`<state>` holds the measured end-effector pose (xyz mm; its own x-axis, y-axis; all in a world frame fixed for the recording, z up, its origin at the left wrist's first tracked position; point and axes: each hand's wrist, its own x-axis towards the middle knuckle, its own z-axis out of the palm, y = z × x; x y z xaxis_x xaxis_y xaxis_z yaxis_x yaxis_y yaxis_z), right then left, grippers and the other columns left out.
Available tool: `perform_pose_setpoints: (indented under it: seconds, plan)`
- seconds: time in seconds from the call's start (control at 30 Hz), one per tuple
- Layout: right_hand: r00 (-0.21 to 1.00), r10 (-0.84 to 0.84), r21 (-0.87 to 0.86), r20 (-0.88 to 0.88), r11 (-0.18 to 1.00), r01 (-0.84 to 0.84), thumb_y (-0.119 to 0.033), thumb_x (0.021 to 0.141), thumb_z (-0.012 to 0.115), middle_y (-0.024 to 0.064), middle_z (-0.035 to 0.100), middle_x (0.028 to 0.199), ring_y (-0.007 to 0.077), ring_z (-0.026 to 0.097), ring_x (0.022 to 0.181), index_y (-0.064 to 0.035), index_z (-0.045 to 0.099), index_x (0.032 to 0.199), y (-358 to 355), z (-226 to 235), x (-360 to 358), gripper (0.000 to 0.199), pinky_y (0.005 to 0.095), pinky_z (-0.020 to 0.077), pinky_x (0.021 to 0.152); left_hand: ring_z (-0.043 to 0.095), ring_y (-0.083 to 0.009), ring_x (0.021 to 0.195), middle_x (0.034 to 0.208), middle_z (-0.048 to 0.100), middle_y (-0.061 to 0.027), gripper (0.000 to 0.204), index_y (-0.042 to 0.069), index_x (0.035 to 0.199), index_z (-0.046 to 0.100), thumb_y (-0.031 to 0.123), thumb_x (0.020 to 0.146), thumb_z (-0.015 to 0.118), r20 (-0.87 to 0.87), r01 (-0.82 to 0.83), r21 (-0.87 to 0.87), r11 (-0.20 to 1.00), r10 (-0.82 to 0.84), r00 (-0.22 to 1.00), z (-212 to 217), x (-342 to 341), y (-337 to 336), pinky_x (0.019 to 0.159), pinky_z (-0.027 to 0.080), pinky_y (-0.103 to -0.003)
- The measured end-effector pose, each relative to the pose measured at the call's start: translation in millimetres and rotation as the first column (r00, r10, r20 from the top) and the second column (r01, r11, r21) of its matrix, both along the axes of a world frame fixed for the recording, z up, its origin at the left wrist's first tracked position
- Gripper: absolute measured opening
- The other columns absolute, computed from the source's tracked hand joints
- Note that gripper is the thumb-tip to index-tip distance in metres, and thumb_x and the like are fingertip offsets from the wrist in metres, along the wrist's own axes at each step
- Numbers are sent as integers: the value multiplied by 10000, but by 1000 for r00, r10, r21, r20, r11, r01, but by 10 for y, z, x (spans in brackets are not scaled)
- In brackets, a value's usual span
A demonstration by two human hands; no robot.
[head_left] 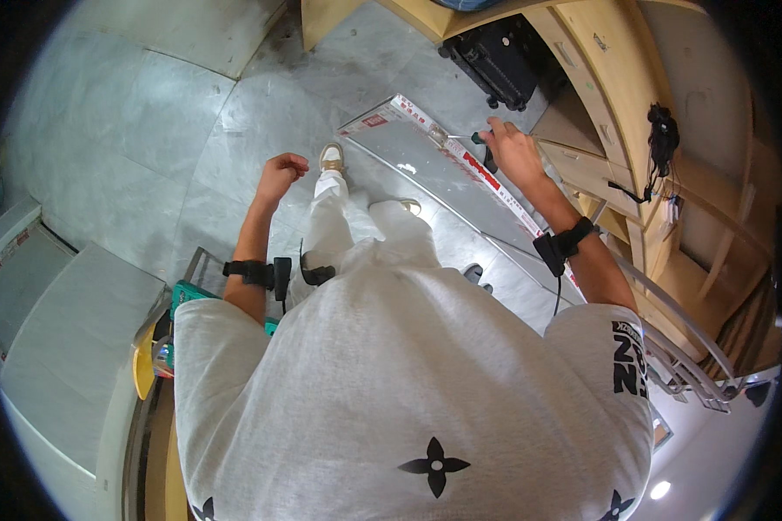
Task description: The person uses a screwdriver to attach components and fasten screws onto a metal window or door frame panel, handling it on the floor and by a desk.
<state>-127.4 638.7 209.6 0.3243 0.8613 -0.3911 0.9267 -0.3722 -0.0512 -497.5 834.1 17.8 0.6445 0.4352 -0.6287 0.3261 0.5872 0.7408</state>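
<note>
Looking straight down here: the right hand (513, 152) is wrapped around the green-handled screwdriver (462, 138), fingers curled tight on the handle, with the shaft pointing left so the tip sits right at the upper edge of the long silver panel (447, 178). That panel leans at a slant against the wooden cabinet (586, 82), its low end on the grey tile floor (182, 122), which I'd guess is why it's propped that way: it puts the red-and-white edge strip (487, 178) up at hand height. The left hand (280, 172) holds nothing, fingers loosely curled, hanging out over the floor well apart from the panel, probably just for balance. Both wrists have black straps. One shoe (331, 158) is planted right by the panel's low end. As for containers: a black wheeled case (504, 56) sits shut in the open space under the cabinet, so can't tell what's inside. On the lower left there's a teal crate (185, 297) partly hidden behind the arm, contents mostly blocked, just some yellow and mixed bits beside it. The cabinet drawers (582, 165) look closed, and a black bundle of cable (663, 130) hangs off the cabinet side.
</note>
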Motion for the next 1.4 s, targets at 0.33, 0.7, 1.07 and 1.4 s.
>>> perform_pose_setpoints:
  seconds: [0.33, 0.7, 1.07, 1.4]
  plan:
    - [990, -128, 26, 53, 992, 127, -252, 846, 580, 230, 578, 950, 425, 596, 773, -27, 486, 1015, 146, 46, 14, 297, 485, 487, 694, 637, -197, 867, 896, 622, -106, 73, -39, 905, 576, -15, 841, 551, 79, 206, -202, 957, -194, 978, 208, 496, -61, 797, 541, -286]
    - [988, -133, 76, -74, 987, 138, -200, 787, 592, 216, 620, 885, 390, 602, 855, -17, 551, 976, 231, 97, 50, 265, 458, 483, 747, 652, -233, 743, 836, 625, -146, 165, -121, 872, 594, -1, 781, 660, 76, 182, -129, 975, -173, 982, 74, 1134, -459, 689, 571, -276]
    - [835, -440, 408, -329, 732, 546, -86, 738, 644, 169, 620, 834, 356, 605, 782, -69, 589, 1012, -332, 402, 31, 280, 387, 477, 693, 639, -269, 881, 953, 622, -187, 139, -100, 951, 597, -50, 837, 533, 138, 161, -313, 936, -123, 983, 595, 1922, -719, 816, 545, -331]
    - [0, -378, -84, -926, 208, 975, -8, 821, 607, 15, 586, 725, 66, 488, 538, -29, 592, 1009, -1158, 182, -425, 190, 192, 378, 473, 632, -262, 899, 995, 617, -204, 185, -72, 1026, 564, 7, 859, 564, 254, 202, -406, 891, -102, 962, 636, 2060, -844, 827, 533, -320]
